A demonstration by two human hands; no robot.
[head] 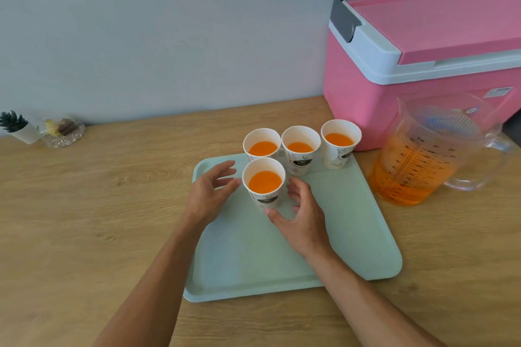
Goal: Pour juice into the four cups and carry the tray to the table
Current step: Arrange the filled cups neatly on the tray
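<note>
Cups [300, 155], 4, at far edge of tray [352, 234]; open surface nearer.

A plain pale grey wall [169, 22] fills the upper half of the view, evenly lit with soft, shadowless light. It meets a light wood-grain bench [84, 205] that runs the full width. At the far left, against the wall, a small dark green plant [12, 121] stands in a white pot [26, 134], just beside a cut-glass dish [63, 132] holding small wrapped pieces. At the right, a pink cooler box [361, 98] sits by the wall, its pink lid [437, 22] closed and a grey latch [345, 20] on its left end.
</note>
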